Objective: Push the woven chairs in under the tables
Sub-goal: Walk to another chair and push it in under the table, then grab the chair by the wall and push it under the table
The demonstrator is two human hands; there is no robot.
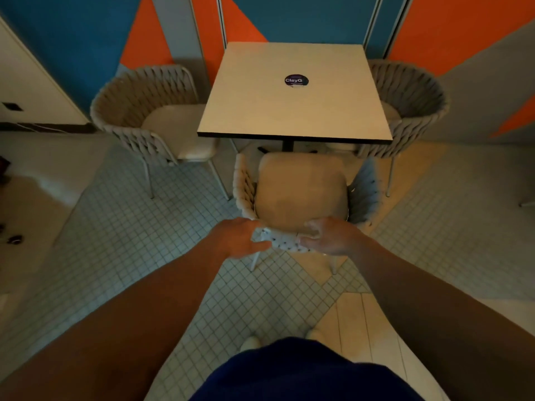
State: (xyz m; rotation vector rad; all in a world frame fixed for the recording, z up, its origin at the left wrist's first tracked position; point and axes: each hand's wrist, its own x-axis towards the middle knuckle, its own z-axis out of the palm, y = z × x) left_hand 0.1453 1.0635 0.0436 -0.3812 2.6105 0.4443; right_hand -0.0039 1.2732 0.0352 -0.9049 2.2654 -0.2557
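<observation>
Blue and orange wall [72, 39] across the top, cream panel [26, 82] at upper left, small-tiled floor [130, 227] below, pale planks [356, 322] lower right, dim light.

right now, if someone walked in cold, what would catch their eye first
First the two hands at the centre of the view: the left hand and right hand grip the back rim of the near woven chair, whose seat sits out in front of the white table. Next come the round dark sticker on the tabletop and the orange and blue wall behind.
</observation>
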